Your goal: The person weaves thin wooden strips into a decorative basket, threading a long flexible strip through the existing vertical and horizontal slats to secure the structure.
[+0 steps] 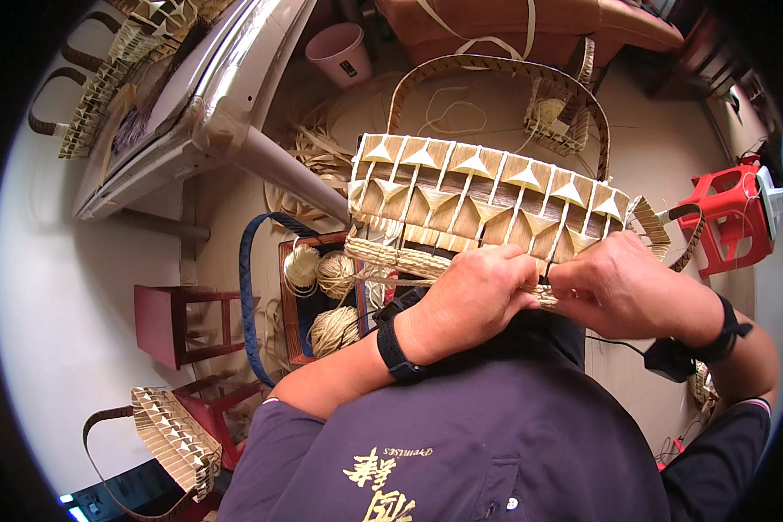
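A woven straw basket (pixel 489 189) with folded triangle patterns lies tilted before me, its arched brown handle (pixel 496 62) on the far side. Along its near edge runs a thick braided straw band (pixel 398 254), with thin dark ties crossing between band and basket wall. My left hand (pixel 479 300) pinches the band between thumb and fingers near its right part. Close beside it, my right hand (pixel 616 287) has its fingers curled in on the same band; the fingertips are partly hidden. A short piece of braid shows between the two hands.
At left, a blue-handled box (pixel 287 297) holds balls of straw cord (pixel 334 329). A table (pixel 228 124) stands at upper left, a pink bin (pixel 339 55) behind. Red stools (pixel 731 215) (pixel 160 326) flank me. Another basket (pixel 176 444) sits at lower left; loose straw strips (pixel 320 156) cover floor.
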{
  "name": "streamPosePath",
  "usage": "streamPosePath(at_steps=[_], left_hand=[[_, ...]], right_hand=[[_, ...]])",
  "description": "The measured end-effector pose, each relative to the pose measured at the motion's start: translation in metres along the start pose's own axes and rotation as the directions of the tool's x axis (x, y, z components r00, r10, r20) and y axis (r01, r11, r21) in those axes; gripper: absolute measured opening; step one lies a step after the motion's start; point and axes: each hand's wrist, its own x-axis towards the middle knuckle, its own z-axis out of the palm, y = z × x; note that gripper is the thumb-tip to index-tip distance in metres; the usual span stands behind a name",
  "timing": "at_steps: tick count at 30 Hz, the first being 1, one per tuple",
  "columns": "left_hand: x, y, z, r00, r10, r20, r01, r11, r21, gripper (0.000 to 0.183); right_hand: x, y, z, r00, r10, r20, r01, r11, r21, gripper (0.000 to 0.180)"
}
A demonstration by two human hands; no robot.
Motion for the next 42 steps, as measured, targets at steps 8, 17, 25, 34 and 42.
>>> streamPosePath(at_steps=[8, 17, 25, 34, 42], left_hand=[[0.002, 0.002, 0.005, 1.0, -0.002, -0.031, 0.002, 1.0, -0.004, 0.019], [0.006, 0.003, -0.016, 0.999, 0.003, -0.039, -0.003, 1.0, 0.008, 0.016], [0.005, 0.018, -0.024, 0.999, -0.023, -0.024, 0.025, 0.997, 0.072, 0.013], [-0.007, 0.031, -0.024, 0.99, -0.129, -0.055, 0.14, 0.93, 0.341, 0.024], [-0.05, -0.002, -0.053, 0.97, -0.208, -0.124, 0.237, 0.919, 0.315, 0.015]], right_hand=[[-0.007, -0.015, -0.014, 0.98, 0.076, 0.182, -0.077, 0.997, -0.005, 0.014], [0.042, 0.065, 0.01, 0.846, 0.271, -0.459, -0.187, 0.957, 0.22, 0.024], [0.039, 0.082, -0.017, 0.902, 0.167, -0.398, -0.103, 0.979, 0.179, 0.026], [0.052, 0.075, -0.008, 0.852, 0.154, -0.5, -0.153, 0.987, 0.043, 0.021], [0.04, 0.107, 0.0, 0.82, 0.139, -0.555, -0.109, 0.99, 0.086, 0.026]])
